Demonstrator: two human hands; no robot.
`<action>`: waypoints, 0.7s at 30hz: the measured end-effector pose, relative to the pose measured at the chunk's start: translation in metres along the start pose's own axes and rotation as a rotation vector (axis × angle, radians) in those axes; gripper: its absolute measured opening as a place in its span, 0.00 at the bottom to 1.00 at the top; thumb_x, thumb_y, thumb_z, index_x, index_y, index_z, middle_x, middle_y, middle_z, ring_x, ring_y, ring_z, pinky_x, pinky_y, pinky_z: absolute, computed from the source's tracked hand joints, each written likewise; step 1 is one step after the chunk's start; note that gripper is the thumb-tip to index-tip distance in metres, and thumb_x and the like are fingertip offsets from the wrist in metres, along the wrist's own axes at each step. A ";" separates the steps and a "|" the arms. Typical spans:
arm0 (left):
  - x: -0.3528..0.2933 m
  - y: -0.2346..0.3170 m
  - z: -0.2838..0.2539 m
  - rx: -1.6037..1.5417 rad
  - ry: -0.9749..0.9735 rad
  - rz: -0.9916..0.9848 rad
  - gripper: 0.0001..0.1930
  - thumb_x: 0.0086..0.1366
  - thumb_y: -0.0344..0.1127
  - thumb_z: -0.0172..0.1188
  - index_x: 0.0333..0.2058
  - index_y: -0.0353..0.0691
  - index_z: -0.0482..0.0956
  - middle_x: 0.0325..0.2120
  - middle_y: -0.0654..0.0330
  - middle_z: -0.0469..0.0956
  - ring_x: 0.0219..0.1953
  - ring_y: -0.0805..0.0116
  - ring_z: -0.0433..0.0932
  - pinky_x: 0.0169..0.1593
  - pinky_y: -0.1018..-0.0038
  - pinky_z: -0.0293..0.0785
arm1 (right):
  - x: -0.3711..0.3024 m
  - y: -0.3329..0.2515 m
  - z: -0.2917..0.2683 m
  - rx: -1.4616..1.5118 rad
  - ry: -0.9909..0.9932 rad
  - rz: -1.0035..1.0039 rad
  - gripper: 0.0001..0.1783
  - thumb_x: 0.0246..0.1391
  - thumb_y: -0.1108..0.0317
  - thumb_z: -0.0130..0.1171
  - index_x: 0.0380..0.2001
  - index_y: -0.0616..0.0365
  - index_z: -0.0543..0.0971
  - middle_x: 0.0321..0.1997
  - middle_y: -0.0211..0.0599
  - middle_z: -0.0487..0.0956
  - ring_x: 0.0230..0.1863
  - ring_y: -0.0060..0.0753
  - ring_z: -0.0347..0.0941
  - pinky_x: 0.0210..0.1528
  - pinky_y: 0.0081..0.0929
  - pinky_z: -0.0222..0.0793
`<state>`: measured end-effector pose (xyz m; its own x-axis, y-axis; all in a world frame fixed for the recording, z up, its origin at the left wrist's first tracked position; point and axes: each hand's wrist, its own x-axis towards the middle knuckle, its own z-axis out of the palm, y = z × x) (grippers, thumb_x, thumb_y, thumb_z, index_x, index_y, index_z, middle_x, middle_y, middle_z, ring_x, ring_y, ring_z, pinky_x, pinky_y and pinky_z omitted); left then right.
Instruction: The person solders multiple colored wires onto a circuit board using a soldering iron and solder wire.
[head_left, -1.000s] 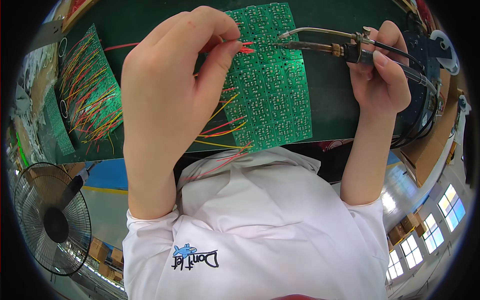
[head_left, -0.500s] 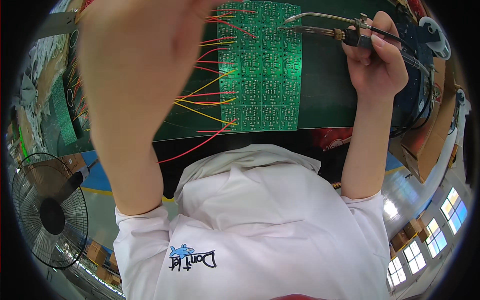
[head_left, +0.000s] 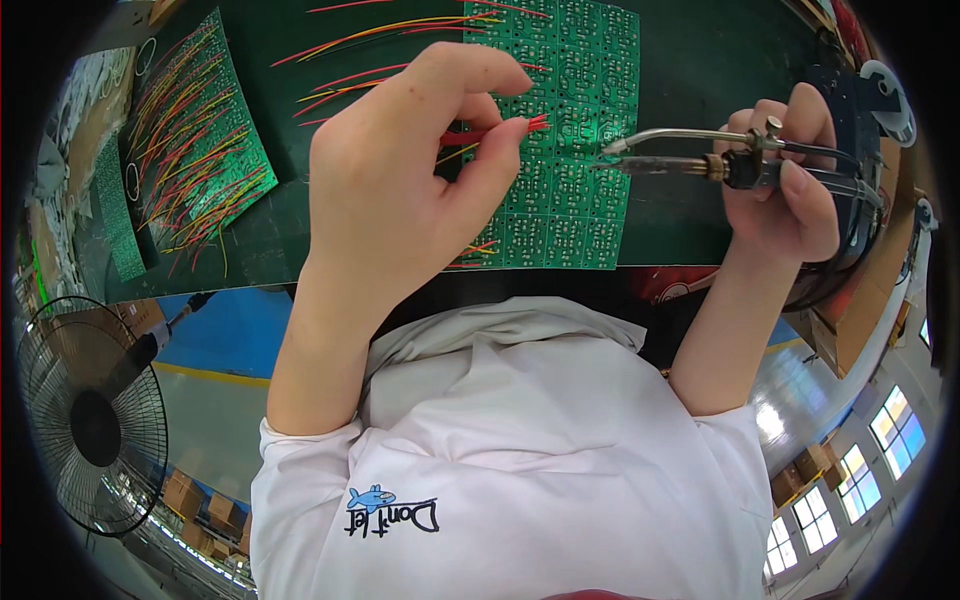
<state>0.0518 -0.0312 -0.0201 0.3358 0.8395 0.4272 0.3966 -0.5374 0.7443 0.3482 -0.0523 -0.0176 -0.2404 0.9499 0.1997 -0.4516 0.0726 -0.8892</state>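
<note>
My left hand (head_left: pixel 405 185) pinches a thin red wire (head_left: pixel 492 131) between thumb and forefinger, its tip over the green circuit board (head_left: pixel 570 180). Many red, yellow and orange wires stick out of that board to the left. My right hand (head_left: pixel 785 190) grips a soldering iron (head_left: pixel 690 160) whose metal tip touches the board just right of the wire's end. A curved metal tube runs along the top of the iron toward the tip.
A second green board (head_left: pixel 195 150) bristling with coloured wires lies at the left on the dark green mat (head_left: pixel 690 60). A standing fan (head_left: pixel 85 420) is at the lower left. A dark tool holder (head_left: pixel 860 110) sits behind my right hand.
My left hand came back down from near the camera and now holds a red wire at the board. The soldering iron's tip dropped onto the board beside it.
</note>
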 end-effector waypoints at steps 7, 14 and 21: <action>-0.005 -0.003 0.002 -0.099 0.001 -0.109 0.22 0.56 0.22 0.68 0.47 0.41 0.70 0.20 0.68 0.79 0.17 0.88 0.60 0.21 0.87 0.51 | -0.003 0.013 0.003 0.008 0.059 0.008 0.13 0.51 0.72 0.57 0.29 0.52 0.60 0.24 0.31 0.67 0.27 0.18 0.58 0.29 0.18 0.55; -0.007 -0.004 0.003 -0.204 -0.017 -0.152 0.30 0.54 0.17 0.67 0.52 0.40 0.62 0.22 0.65 0.77 0.18 0.87 0.63 0.22 0.88 0.54 | 0.000 0.014 0.011 -0.110 0.070 -0.025 0.14 0.52 0.72 0.57 0.29 0.52 0.60 0.26 0.31 0.67 0.27 0.18 0.58 0.31 0.16 0.57; -0.007 -0.004 0.003 -0.224 -0.011 -0.181 0.31 0.54 0.17 0.67 0.53 0.40 0.61 0.22 0.65 0.77 0.19 0.86 0.64 0.22 0.88 0.55 | -0.002 0.018 0.009 -0.144 0.083 -0.034 0.13 0.52 0.72 0.58 0.30 0.54 0.62 0.28 0.33 0.68 0.30 0.19 0.60 0.33 0.14 0.58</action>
<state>0.0502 -0.0353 -0.0277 0.2866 0.9184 0.2728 0.2526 -0.3471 0.9031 0.3327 -0.0557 -0.0304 -0.1524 0.9676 0.2011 -0.3291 0.1422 -0.9335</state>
